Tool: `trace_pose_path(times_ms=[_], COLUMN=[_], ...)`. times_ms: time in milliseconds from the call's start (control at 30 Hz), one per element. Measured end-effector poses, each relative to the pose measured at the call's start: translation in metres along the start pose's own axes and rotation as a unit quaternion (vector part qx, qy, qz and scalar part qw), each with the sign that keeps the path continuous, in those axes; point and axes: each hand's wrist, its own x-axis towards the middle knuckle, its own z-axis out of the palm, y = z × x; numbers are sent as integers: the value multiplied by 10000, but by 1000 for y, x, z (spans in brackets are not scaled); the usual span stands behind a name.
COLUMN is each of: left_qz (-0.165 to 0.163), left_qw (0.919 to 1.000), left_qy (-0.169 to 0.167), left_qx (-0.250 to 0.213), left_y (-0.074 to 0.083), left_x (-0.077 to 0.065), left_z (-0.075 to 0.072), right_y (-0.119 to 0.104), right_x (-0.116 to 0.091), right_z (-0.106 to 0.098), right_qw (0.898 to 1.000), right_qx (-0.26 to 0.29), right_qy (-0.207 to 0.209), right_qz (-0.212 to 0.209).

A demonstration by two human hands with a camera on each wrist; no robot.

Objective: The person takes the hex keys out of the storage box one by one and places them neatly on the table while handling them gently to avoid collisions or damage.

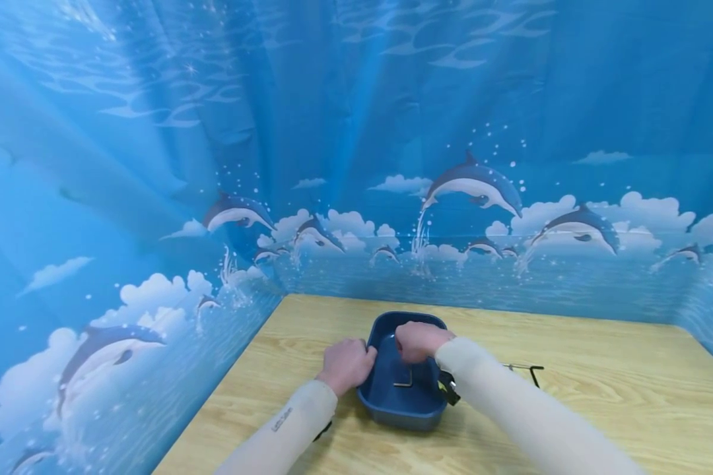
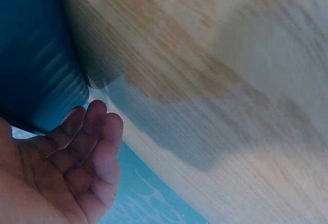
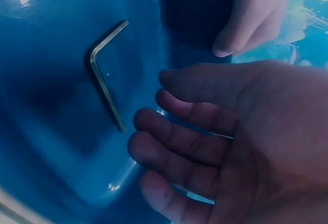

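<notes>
A deep blue rectangular basin [image 1: 404, 412] stands on the wooden table. My left hand [image 1: 346, 364] grips its left rim, thumb over the edge; in the left wrist view the fingers [image 2: 105, 126] curl by the outer wall. Inside the basin, on its floor, lies an L-shaped hex key [image 3: 102, 83] with a brassy sheen. My right hand [image 1: 420, 342] is lowered into the basin, above and beyond the key. In the right wrist view its fingers [image 3: 174, 137] are loosely bent beside the key, with nothing seen between them and the thumb.
To the right of the basin, a black bent rod [image 1: 536, 373] and a thin metal rod lie on the table [image 1: 606, 369], partly hidden by my right sleeve [image 1: 511, 396]. A dolphin-printed blue curtain [image 1: 356, 165] rises behind the table and along its left side.
</notes>
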Motion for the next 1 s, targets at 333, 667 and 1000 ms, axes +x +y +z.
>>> trace_pose_path(times_ms=[333,667,1000], left_qz=[102,94,43], left_qw=[9998,9999,9999], left_qy=[194,72,5], left_qx=[-32,-77,-119], left_y=[-1,-1,0], left_x=[1,1,0], left_z=[2,2,-1], right_y=[-3,-3,-12], right_x=[9,13,13], right_z=[3,14,15], right_qw=[9984,9944,9918], right_qx=[-284,-794,-1142], right_qy=[-494,-666,-505], right_qz=[-7,-198,-280])
